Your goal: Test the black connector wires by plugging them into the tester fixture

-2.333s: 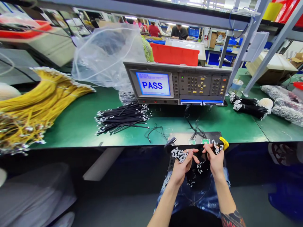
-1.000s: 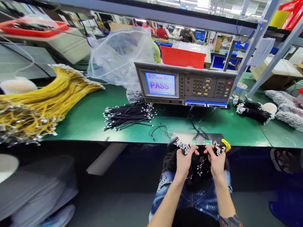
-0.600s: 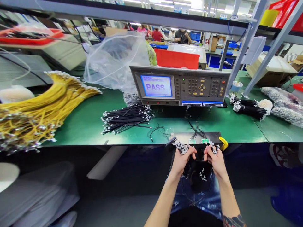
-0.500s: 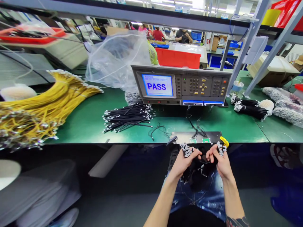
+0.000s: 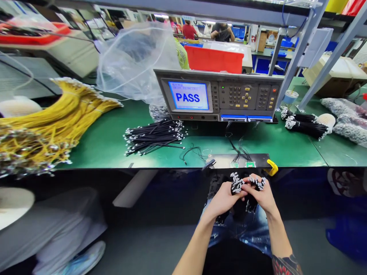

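Below the bench edge, over the lap, my left hand is closed round a bundle of black cables with white connector ends pointing up. My right hand is closed on a second bundle of black cables, also with white ends on top. The fingers of both hands meet between the bundles. Lower cable ends hang near the knees, partly hidden. Just beyond the hands, a dark fixture plate with green circuit boards sits at the bench edge, a yellow-handled clamp at its right end.
A tester showing PASS stands on the green bench. Loose black cables lie to its left, beside a large heap of yellow cables. More black bundles lie at right. Someone's grey-clothed leg is at lower left.
My hands have come together, bringing the two cable bundles side by side. The view has shifted slightly, so the bench and tester sit a little higher. The screen still reads PASS.
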Tool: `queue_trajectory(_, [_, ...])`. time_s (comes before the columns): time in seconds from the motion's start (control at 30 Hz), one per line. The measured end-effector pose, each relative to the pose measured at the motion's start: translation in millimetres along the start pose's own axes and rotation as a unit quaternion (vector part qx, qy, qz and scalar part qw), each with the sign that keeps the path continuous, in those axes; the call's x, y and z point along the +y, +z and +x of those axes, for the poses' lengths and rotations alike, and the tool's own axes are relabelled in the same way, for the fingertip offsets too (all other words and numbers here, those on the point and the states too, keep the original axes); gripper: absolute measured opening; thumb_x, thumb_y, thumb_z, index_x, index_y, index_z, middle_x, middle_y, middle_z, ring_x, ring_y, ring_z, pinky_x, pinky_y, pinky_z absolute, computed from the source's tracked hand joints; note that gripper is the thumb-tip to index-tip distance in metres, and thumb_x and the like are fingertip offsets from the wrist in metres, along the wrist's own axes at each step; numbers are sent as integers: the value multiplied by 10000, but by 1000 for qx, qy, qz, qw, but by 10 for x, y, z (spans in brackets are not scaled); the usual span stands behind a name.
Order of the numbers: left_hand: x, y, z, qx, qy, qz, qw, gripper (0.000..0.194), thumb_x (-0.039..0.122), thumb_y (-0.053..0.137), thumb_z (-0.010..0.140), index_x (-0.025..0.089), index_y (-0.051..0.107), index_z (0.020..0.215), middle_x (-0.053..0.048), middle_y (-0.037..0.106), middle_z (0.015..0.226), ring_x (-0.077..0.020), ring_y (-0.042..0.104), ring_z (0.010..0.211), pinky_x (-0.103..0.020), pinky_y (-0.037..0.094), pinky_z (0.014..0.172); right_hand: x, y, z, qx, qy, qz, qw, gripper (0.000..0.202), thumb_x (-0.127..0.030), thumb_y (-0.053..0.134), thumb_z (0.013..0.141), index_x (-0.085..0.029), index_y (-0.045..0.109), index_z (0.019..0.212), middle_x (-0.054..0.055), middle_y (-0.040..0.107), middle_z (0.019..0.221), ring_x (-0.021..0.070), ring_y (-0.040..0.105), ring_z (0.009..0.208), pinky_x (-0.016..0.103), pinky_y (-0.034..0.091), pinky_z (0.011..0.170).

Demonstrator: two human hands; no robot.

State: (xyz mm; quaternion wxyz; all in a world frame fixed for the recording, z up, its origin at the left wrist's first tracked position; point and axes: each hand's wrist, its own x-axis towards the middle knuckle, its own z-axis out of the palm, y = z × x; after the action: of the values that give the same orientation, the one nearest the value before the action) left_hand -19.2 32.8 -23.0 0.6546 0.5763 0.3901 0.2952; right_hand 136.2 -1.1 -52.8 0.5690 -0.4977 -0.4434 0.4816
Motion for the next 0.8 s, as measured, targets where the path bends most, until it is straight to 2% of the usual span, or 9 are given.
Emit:
queue_trajectory(0.1, [-34,3,8,-39,-16,-37,998,361,499,793,774,163,712,669,-17,640,575,-107,424,495,-233,333,494,-29,-3,3,16,6,38,999,282,-450,847,776,-187,770,844,1,651,724,99,496,459,239,396,419])
queue_trajectory(0.17, [-60,-5,10,-59,-20,-63,996,459,601,760,794,147,726,739,-26,644,590,-81,376,453,-225,278,460,-62,0,25,67,-2,76,995,308,-473,840,778,-186,757,849,-12,635,678,52,361,395,211,263,365])
queue_trajectory(0.23, [-76,-25,11,-56,-18,-86,995,520,656,741,795,137,742,828,-26,646,596,-77,393,440,-223,275,456,-100,-6,62,123,-13,134,983,330,-498,830,782,-193,719,841,-15,648,678,19,222,376,206,159,357])
queue_trajectory(0.3, [-80,-57,12,-25,-17,-98,995,532,665,752,783,137,739,853,-4,613,564,-78,407,435,-223,279,458,-135,-30,106,168,-23,191,967,341,-507,819,790,-212,662,853,0,696,740,4,153,371,208,128,356])
queue_trajectory(0.37, [-77,-93,18,21,-21,-105,994,523,657,782,755,142,725,827,31,548,521,-68,381,420,-217,255,448,-156,-66,147,197,-38,227,953,343,-493,824,785,-230,626,880,-8,700,748,3,142,363,207,121,353])
queue_trajectory(0.47, [-70,-135,31,92,-30,-132,987,526,645,824,708,140,725,815,69,469,513,-32,286,398,-205,159,423,-139,-103,175,203,-50,239,948,317,-475,807,797,-233,634,906,-65,608,625,8,128,352,202,110,352])
queue_trajectory(0.57, [-62,-160,42,139,-8,-185,973,479,576,868,685,134,738,815,54,519,573,-3,234,393,-205,106,411,-75,-75,174,196,-31,197,960,324,-482,814,767,-202,658,812,-70,555,535,16,174,340,202,121,353])
queue_trajectory(0.7, [-64,-172,45,120,26,-270,955,430,485,900,676,142,762,895,14,640,694,28,211,368,-201,112,388,4,29,196,210,-6,122,970,366,-477,865,692,-165,676,686,-37,552,474,43,296,361,210,155,369])
queue_trajectory(0.8, [-75,-156,48,99,32,-295,950,443,511,897,683,138,765,884,19,629,673,34,210,351,-196,107,376,33,89,242,215,-11,80,973,379,-493,860,695,-150,700,680,-20,577,486,49,314,374,217,190,375])
